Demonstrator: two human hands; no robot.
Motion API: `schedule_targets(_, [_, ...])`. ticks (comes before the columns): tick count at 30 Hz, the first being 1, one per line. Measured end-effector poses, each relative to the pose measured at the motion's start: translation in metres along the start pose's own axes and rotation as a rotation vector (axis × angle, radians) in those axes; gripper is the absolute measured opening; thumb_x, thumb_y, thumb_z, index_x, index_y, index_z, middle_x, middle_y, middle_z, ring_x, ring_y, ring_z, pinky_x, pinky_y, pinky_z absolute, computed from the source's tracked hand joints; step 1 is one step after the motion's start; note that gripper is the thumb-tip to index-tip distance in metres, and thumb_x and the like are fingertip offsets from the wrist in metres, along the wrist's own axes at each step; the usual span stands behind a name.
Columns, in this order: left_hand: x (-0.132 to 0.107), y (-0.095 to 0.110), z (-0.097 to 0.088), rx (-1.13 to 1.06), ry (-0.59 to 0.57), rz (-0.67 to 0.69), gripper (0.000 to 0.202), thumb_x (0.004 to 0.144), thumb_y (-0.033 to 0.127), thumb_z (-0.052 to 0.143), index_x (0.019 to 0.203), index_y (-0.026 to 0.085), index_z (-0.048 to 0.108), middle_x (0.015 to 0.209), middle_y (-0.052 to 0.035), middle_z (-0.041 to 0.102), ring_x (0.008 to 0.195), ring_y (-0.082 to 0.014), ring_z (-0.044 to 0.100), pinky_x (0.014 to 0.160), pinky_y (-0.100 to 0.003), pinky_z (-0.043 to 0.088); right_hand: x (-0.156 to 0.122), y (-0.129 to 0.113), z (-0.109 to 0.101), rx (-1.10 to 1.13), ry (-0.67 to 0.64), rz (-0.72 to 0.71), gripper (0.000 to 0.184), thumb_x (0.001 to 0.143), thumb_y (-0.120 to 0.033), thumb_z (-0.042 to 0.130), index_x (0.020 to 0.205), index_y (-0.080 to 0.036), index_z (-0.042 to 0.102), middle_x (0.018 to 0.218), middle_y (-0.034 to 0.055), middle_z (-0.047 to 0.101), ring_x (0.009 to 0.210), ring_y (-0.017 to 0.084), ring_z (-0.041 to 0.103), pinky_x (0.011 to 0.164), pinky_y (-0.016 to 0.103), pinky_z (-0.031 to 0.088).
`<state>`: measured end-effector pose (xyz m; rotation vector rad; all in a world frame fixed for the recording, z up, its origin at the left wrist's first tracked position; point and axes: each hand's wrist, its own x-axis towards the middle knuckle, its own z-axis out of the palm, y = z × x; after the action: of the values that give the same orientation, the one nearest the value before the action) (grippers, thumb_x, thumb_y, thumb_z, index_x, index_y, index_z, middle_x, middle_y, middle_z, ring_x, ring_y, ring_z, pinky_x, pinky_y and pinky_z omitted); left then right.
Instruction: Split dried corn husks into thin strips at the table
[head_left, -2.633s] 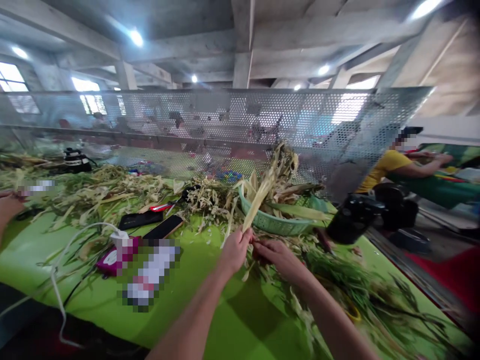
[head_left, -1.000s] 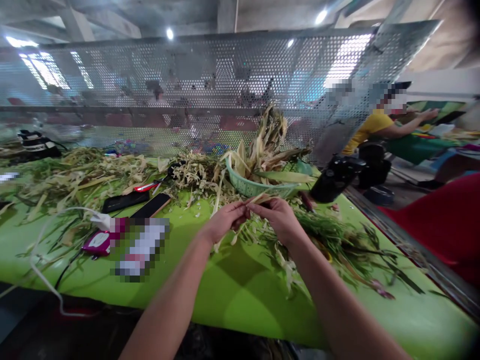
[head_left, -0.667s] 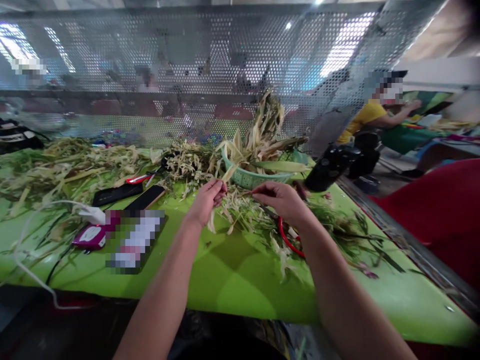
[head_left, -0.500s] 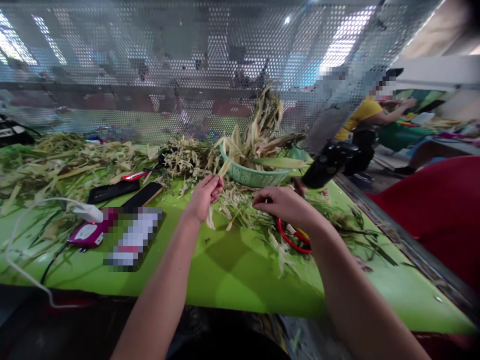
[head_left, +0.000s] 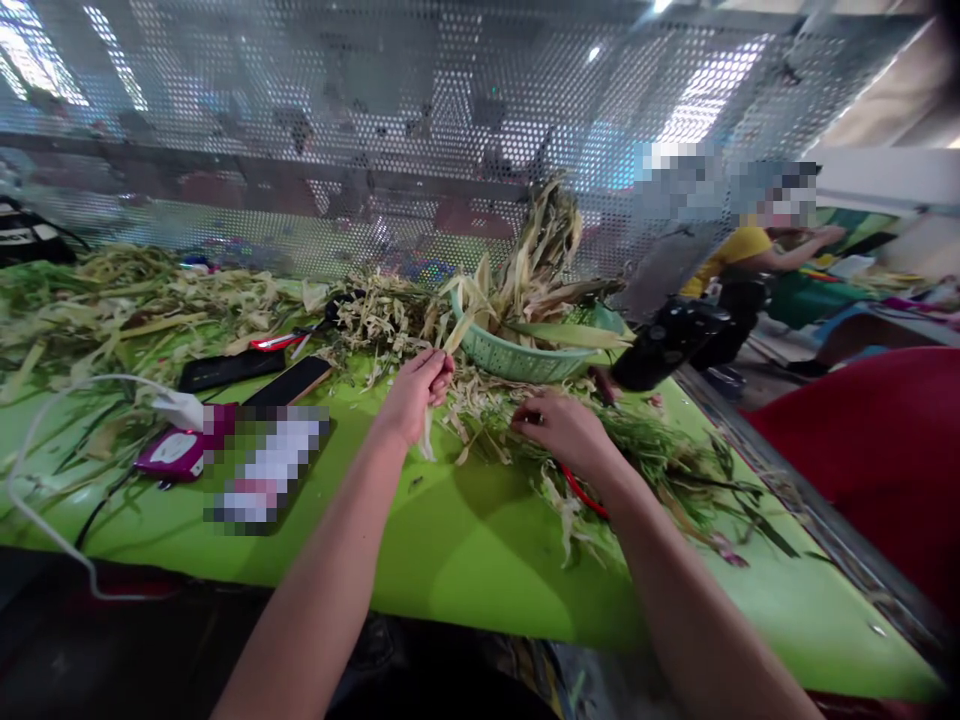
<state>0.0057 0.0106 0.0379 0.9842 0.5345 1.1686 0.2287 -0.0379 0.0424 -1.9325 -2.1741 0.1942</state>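
Pinching a pale strip (head_left: 460, 332) in left hand (head_left: 418, 388), thumb over curled fingers; upper end angled toward the basket, tail apparently hanging below. Probably gripped partway along to leave both ends free. Right hand (head_left: 559, 425) just apart from it, palm down, fingers curled in; can't tell if holding anything. Both over the green surface (head_left: 450, 570), near scraps (head_left: 480, 400). Partly under right wrist: a red loop (head_left: 583, 495), greens (head_left: 671, 465) to its right. Off left, see purple charger (head_left: 171, 455) with white plug (head_left: 182, 410) beside it, then black slab (head_left: 292, 382); likely parked there to stay clear of both arms. Past left hand, see basket (head_left: 517, 362) with husks (head_left: 529, 265) heaped above the rim; likely placed ahead for easy reach, wall helping corral loose stalks. Black jar (head_left: 666, 342) right of that. Furthest: perforated screen (head_left: 420, 90), then a co-worker's yellow sleeve (head_left: 750, 243) beyond its right end.
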Motion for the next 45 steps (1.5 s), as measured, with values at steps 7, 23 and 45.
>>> schedule_targets(7, [-0.003, 0.001, 0.002, 0.000, -0.026, -0.009, 0.025, 0.084, 0.037, 0.061, 0.075, 0.014, 0.056, 0.054, 0.0063, 0.035, 0.043, -0.0023, 0.028, 0.043, -0.016, 0.023, -0.003, -0.001, 0.015, -0.066, 0.036, 0.083, 0.010, 0.074, -0.028, 0.061, 0.076, -0.023, 0.070, 0.086, 0.0040, 0.070, 0.072, 0.019, 0.061, 0.057, 0.026, 0.034])
schedule_targets(23, [-0.003, 0.001, 0.002, -0.021, -0.029, -0.020, 0.023, 0.085, 0.034, 0.059, 0.075, 0.014, 0.056, 0.054, 0.0059, 0.036, 0.043, -0.0023, 0.029, 0.043, -0.015, 0.024, 0.009, 0.003, 0.021, 0.047, 0.216, 0.106, 0.013, 0.078, -0.024, 0.056, 0.082, -0.023, 0.068, 0.090, 0.0037, 0.070, 0.080, 0.019, 0.062, 0.066, 0.027, 0.040])
schedule_targets(45, [-0.002, -0.001, 0.003, -0.019, -0.035, -0.013, 0.023, 0.085, 0.034, 0.059, 0.074, 0.014, 0.055, 0.054, 0.0060, 0.036, 0.043, -0.0028, 0.027, 0.043, -0.015, 0.024, 0.013, 0.013, 0.020, 0.368, 0.245, 0.166, 0.013, 0.068, -0.029, 0.061, 0.076, -0.021, 0.066, 0.080, 0.0032, 0.067, 0.070, 0.018, 0.057, 0.066, 0.029, 0.041])
